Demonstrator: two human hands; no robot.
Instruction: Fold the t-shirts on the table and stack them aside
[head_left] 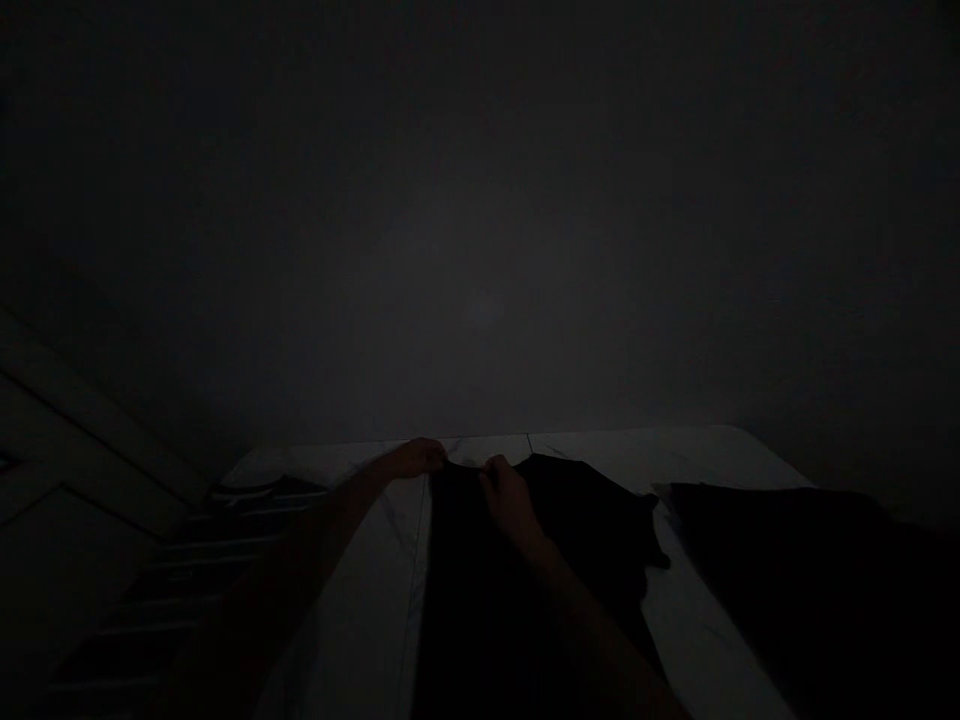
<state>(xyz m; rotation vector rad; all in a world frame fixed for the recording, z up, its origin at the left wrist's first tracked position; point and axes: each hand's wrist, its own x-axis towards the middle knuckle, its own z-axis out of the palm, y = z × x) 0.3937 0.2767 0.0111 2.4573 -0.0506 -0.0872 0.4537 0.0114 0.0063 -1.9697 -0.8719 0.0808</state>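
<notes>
Top edge of a black garment (517,600) held between two bare hands, seen from the head-worn view in low light. The garment lies flat on a white sheet (360,620), its long body running toward the viewer and its upper edge near the far side of the sheet. A ruffled or sleeve-like side projects to the right, though the darkness hides its exact form. Left grip (411,460): fingers brought together at the upper left corner of the edge, apparently clamped on the cloth. Right grip (510,495): thumb and fingers pinched on the same edge, just beside the left grip, with a short span of cloth between them. The low light hides the pads themselves, so the hold on each side is inferred from the hand shape. Pinching close to the edge at two nearby points, as shown, appears the sound way to keep the fabric level and avoid dragging the sheet. To the right, well apart, lies a large dark cloth (787,590). To the left, beyond the left forearm, lies a dark stack with pale stripes (225,560). A dim grey plane (480,250) fills the upper view; whether wall or floor cannot be told.
</notes>
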